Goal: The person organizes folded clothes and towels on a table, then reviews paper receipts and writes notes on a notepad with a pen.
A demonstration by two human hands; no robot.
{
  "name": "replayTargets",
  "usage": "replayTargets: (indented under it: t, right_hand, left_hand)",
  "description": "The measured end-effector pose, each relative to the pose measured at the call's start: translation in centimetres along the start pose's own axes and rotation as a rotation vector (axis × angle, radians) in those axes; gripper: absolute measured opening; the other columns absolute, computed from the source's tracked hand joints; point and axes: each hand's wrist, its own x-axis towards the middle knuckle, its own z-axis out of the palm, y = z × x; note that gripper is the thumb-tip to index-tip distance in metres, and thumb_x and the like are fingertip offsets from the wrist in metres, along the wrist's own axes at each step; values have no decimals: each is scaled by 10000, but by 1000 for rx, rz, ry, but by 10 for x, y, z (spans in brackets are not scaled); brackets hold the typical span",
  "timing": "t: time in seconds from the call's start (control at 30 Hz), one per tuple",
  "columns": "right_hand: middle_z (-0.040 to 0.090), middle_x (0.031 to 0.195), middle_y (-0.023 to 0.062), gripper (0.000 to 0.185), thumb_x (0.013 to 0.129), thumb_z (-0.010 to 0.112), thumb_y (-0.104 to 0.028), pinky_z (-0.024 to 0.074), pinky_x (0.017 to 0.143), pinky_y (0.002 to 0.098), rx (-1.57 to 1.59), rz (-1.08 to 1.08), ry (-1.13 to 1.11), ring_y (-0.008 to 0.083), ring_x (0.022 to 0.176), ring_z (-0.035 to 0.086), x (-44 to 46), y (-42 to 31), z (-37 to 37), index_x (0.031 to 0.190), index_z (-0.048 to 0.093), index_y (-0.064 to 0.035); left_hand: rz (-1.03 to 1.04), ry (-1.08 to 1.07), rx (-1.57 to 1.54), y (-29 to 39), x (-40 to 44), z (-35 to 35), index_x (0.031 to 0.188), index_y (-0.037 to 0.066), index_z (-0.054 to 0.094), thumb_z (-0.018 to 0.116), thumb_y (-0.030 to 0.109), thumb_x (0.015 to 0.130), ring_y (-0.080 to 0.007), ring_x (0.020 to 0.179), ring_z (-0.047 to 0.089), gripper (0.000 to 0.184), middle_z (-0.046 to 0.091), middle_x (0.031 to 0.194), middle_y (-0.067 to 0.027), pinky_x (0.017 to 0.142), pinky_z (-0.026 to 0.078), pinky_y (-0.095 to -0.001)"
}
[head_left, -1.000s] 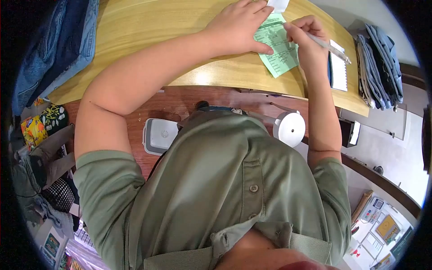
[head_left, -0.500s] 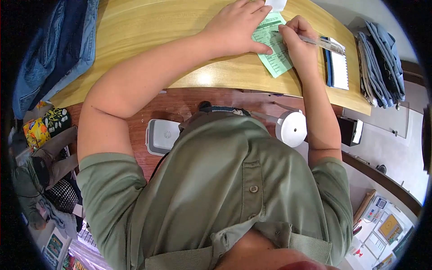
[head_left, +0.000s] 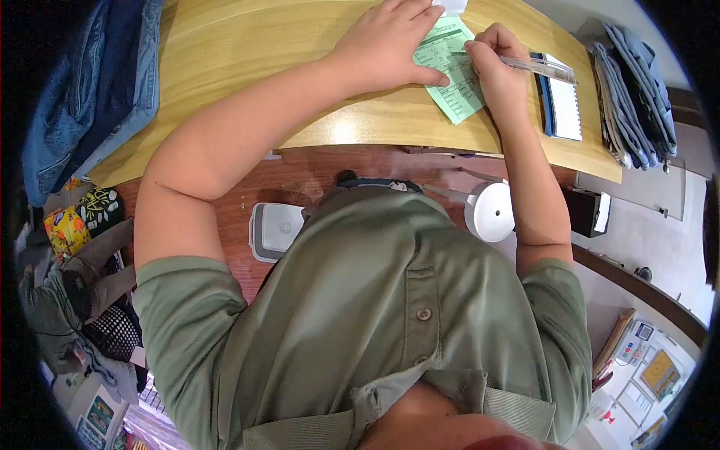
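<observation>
While the head view looks down over the person's shirt (head_left: 337,300) onto a wooden table (head_left: 247,60), both hands are gathered around a green slip (head_left: 455,96) near the far edge of that surface. Printed lines and some handwriting show on it, too small to read, and a white piece of paper (head_left: 451,7) peeks out at its upper end. The left hand (head_left: 386,49) lies flat and spread, palm down, gripping nothing; its thumb crosses onto the slip and its fingers reach towards the white paper. The right hand (head_left: 499,69) is curled around a clear pen (head_left: 549,70), whose back end slants over a spiral notebook (head_left: 564,105). The pen's tip is over the slip, though whether it touches the paper cannot be told. By the look of it, the step in hand is writing on the slip, with the left hand steadying it; a further stroke would call for firm pressure from that thumb and small finger movements of the right hand. Folded jeans (head_left: 636,97) stand at the right end, well apart from the slip, and more denim (head_left: 112,82) lies at the left.
</observation>
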Motion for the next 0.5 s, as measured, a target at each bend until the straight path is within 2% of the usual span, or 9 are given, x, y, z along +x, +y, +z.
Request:
replayTargets:
  t: [0.2, 0.23, 0.3, 0.33, 0.47, 0.5]
  right_hand:
    - [492, 643, -18, 207, 810, 646, -58, 343, 541, 210, 22, 98, 42, 63, 576, 441, -2, -34, 9, 686, 480, -62]
    - [492, 643, -18, 207, 810, 646, -58, 343, 541, 210, 18, 95, 38, 63, 576, 441, -3, -34, 8, 686, 480, -62]
    - [510, 648, -7, 207, 812, 633, -50, 345, 555, 211, -41, -55, -74, 69, 578, 438, -10, -24, 4, 682, 472, -63]
    - [488, 631, -10, 222, 797, 617, -15, 333, 547, 220, 5, -10, -148, 70, 576, 426, -8, -18, -2, 661, 447, -63]
    - [451, 619, -17, 246, 777, 603, 16, 311, 536, 225, -23, 51, -104, 62, 573, 390, -10, -14, -1, 641, 414, -61]
    - [451, 605, -23, 230, 768, 624, -49, 311, 517, 227, -90, -21, -112, 54, 574, 391, -11, -11, -1, 636, 437, -53]
  left_hand:
    - [-6, 8, 18, -2, 1, 5, 1372, -93, 275, 691, 468, 717, -389, 1333, 267, 957, 285, 1419, -282, 1111, 232, -421]
    - [-15, -1, 9, -2, 1, 5, 1374, -91, 274, 691, 468, 718, -388, 1335, 265, 957, 284, 1420, -281, 1111, 232, -420]
    - [-6, 8, 0, -3, 1, 4, 1374, -89, 275, 689, 469, 721, -388, 1335, 265, 953, 284, 1419, -281, 1110, 234, -420]
    - [7, 14, -2, -3, 1, 4, 1375, -87, 275, 686, 471, 725, -389, 1334, 266, 950, 284, 1419, -281, 1108, 236, -420]
    - [-6, 25, -15, -1, 0, 5, 1368, -84, 287, 689, 463, 724, -390, 1329, 273, 936, 294, 1412, -281, 1103, 243, -423]
    - [3, 37, -19, -2, 0, 4, 1366, -84, 290, 691, 459, 723, -391, 1328, 275, 932, 296, 1409, -281, 1102, 244, -425]
